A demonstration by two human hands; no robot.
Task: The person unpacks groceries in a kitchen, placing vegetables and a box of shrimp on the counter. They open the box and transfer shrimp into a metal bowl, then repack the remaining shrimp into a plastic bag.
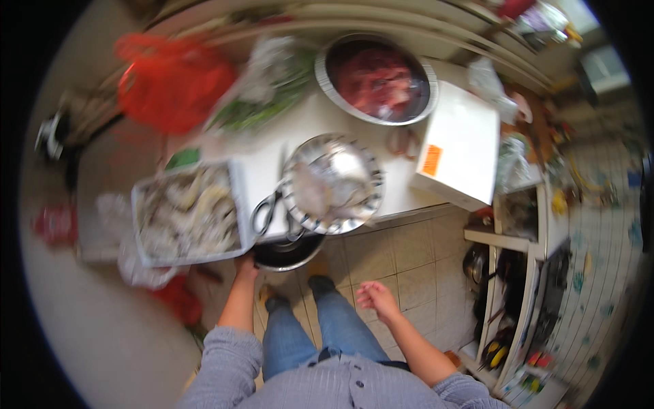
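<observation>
My left hand (247, 267) is at the near edge of the white table, against the rim of a dark metal bowl (288, 254) that is partly hidden below the edge; the fingers are mostly covered. Just above it stands a white tray (244, 204) of raw shrimp (189, 212). My right hand (377, 298) hangs over the floor with nothing in it, fingers loosely bent. A patterned plate (377, 191) with raw, pale fish or seafood (332, 179) sits near the table edge. Black-handled scissors (264, 214) lie between tray and plate, partly under the plate.
At the back are a red plastic bag (173, 82), a bag of green vegetables (265, 97) and a metal basin (323, 84) of red meat in liquid. A white box (460, 143) stands at the right, near a second pair of scissors (402, 143). Shelves (511, 240) stand beyond.
</observation>
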